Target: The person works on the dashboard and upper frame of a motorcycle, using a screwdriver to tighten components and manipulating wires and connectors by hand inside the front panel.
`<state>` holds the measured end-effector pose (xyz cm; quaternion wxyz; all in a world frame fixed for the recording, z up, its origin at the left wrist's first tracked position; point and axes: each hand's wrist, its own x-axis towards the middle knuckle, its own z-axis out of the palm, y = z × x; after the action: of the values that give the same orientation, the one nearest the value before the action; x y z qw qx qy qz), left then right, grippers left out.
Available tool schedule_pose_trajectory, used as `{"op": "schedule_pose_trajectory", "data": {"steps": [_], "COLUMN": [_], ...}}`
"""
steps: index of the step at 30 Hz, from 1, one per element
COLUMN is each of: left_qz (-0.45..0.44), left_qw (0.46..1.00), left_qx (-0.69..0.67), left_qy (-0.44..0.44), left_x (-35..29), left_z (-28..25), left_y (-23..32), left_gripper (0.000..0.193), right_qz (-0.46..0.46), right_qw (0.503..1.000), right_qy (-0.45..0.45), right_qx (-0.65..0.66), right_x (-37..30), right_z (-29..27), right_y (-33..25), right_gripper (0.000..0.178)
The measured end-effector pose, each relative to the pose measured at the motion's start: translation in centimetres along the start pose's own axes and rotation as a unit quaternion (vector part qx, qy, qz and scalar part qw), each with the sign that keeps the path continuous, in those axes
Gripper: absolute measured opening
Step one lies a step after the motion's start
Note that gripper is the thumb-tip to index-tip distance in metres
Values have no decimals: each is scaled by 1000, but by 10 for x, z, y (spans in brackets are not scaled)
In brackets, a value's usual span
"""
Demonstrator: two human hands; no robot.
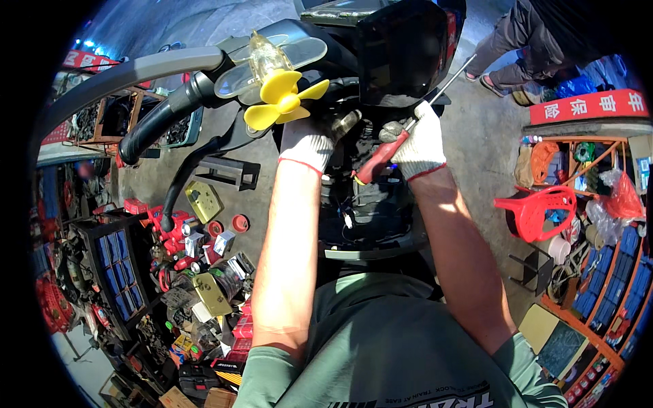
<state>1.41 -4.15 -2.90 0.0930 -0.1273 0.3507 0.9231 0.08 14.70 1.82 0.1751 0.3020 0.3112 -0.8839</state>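
My right hand (pixel 423 144), in a white knit glove with grey fingertips, is closed around a screwdriver (pixel 375 163). Its red handle slants down toward me, while the long metal shaft sticks out up and to the right. My left hand (pixel 304 144), gloved the same way, reaches into the opened black body of a scooter (pixel 367 224). A grey thumb or finger of it shows; the other fingers are hidden, so what it touches I cannot tell. Dark parts and wires lie exposed between my hands. Just above the left hand, a yellow toy propeller (pixel 289 103) sits near the handlebar (pixel 166 112).
A black panel (pixel 398 58) rises beyond my hands. Someone's legs (pixel 513 47) are at the far right. A red plastic chair (pixel 541 212) and loaded shelves (pixel 605 292) stand right. Boxes and parts clutter the left floor, near a small black stool (pixel 221 171).
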Motion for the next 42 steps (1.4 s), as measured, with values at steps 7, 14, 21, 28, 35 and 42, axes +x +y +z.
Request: {"op": "schedule_pose_trajectory", "data": {"steps": [7,14,21,28,35,42], "left_qz": [81,89,92,165,101,1], "left_qw": [917,883,928,944,971,977], "left_qx": [373,444,332,275,138,-181], "left_qy": [113,124,141,80,167,114], "left_x": [10,21,13,4,-5,-1], "left_z": [-2,-20,8,4,24,44], "left_y": [-2,-12,-10,-5,1,8], "left_gripper": [32,39,37,39,28,29], "right_qz": [-12,5,-33,-20,14,-1], "right_qw": [1000,1000,996,997,995,992], "right_qy": [-6,-29,74,-37,-41,-70], "right_qx": [-23,-11,-41,-62,-92,-103], "right_x": [0,9,-4,-8,-2,-7], "right_z": [0,-12,1,5,6,15], "right_y": [-1,3,1,3,-4,-9], "right_gripper": [23,22,34,25,18,18]}}
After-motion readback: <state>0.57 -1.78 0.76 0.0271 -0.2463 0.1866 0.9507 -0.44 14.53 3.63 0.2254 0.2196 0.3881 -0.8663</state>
